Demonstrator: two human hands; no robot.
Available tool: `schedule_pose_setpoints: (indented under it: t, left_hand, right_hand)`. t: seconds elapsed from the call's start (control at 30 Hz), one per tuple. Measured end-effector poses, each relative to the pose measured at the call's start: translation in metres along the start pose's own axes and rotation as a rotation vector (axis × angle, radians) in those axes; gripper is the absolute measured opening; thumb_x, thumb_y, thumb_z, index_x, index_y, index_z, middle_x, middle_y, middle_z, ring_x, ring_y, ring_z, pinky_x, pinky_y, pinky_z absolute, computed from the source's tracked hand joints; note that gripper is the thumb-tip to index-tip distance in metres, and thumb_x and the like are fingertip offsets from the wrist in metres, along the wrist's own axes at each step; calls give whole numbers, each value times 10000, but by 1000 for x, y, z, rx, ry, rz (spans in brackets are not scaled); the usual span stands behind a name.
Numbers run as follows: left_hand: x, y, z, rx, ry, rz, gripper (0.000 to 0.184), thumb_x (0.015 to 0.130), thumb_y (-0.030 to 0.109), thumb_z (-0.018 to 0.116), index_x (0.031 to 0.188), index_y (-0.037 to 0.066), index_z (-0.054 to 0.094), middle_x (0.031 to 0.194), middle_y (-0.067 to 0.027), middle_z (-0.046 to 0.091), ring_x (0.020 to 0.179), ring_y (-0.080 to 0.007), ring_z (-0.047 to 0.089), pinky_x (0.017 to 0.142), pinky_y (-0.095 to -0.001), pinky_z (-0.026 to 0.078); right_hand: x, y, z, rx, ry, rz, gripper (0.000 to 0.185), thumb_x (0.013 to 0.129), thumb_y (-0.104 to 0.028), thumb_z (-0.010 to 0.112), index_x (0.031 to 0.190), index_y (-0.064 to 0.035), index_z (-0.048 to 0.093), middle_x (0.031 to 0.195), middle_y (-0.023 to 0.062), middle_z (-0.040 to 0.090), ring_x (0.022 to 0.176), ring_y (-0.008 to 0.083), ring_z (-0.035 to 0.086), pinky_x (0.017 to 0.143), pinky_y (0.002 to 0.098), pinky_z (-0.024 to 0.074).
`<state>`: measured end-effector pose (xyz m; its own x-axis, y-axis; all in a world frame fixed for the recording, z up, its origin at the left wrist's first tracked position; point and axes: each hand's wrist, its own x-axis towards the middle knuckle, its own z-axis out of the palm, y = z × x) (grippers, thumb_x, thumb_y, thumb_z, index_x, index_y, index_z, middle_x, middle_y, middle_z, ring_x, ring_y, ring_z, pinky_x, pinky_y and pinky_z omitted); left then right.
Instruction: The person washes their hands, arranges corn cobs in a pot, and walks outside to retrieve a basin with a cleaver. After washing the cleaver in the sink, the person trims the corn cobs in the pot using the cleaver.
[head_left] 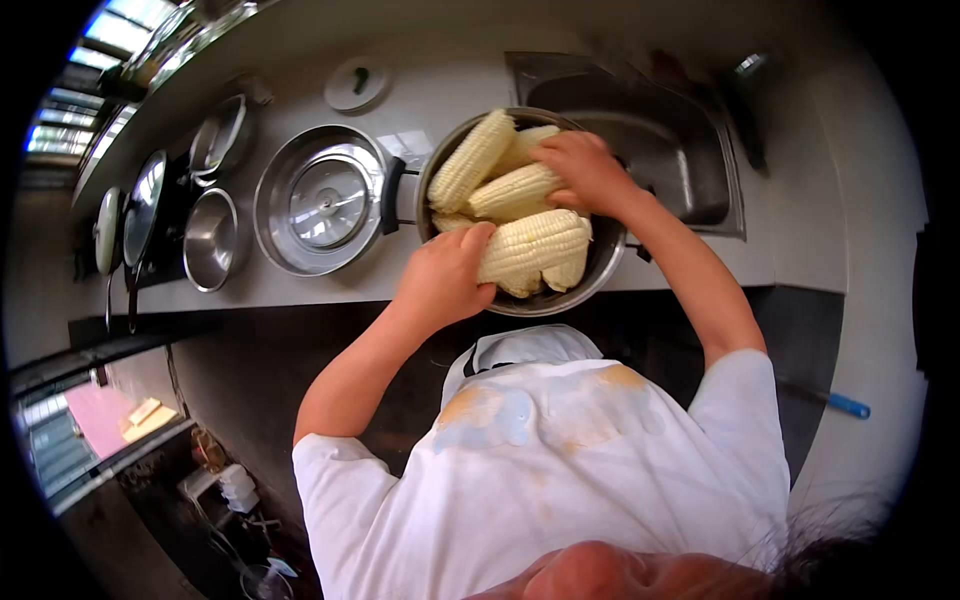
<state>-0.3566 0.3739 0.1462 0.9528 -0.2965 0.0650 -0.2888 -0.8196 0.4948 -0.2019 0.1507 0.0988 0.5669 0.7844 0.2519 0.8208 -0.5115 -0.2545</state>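
Observation:
A large steel pot (608, 262) stands at the counter's front edge, filled with several pale, husked corn cobs. My left hand (447, 272) is closed round the left end of a cob (535, 245) that lies on top at the front of the pot. Over the pot's right side, my right hand (585, 172) has its fingers curled on the end of another cob (515, 191) in the middle. One more cob (472, 160) leans upright against the back left rim. The fingertips of my right hand are partly hidden.
Right of the pot is a steel sink (690, 190). To the left stand a wide steel pan (275, 215) with a glass lid inside, a steel bowl (211, 240) and a stove with pans. Behind them lies a white lid (355, 85).

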Motion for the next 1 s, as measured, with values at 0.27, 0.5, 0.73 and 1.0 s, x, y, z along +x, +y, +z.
schedule_pose_setpoints:
  t: [0.27,0.5,0.73,1.0]
  left_hand:
    - [19,-4,15,-244,-33,-169,584,592,198,680,1118,29,491,977,-173,587,912,-334,575,788,-399,469]
    - [33,-2,57,-14,-15,-39,447,598,122,644,1011,23,504,934,-126,554,895,-294,557,732,-385,473]
    - [29,-3,72,181,54,-93,384,687,127,545,1051,9,511,990,-116,541,910,-263,520,768,-349,427]
    - [-28,-28,24,-340,277,141,436,693,137,654,1099,33,535,1079,-131,540,997,-306,503,841,-392,421]
  right_hand:
    - [-5,7,-58,355,108,251,356,771,-155,638,1099,-34,574,1134,133,562,1084,275,520,922,331,399]
    - [-25,2,-60,484,111,288,266,783,-93,614,1034,-6,594,1129,132,570,1074,254,528,932,328,385]
    - [-23,-14,-64,593,77,314,257,782,-91,617,1026,-11,603,1129,129,569,1075,247,525,931,326,387]
    - [15,-92,-85,565,180,139,101,762,-35,629,857,-8,612,933,127,598,852,226,580,755,298,454]
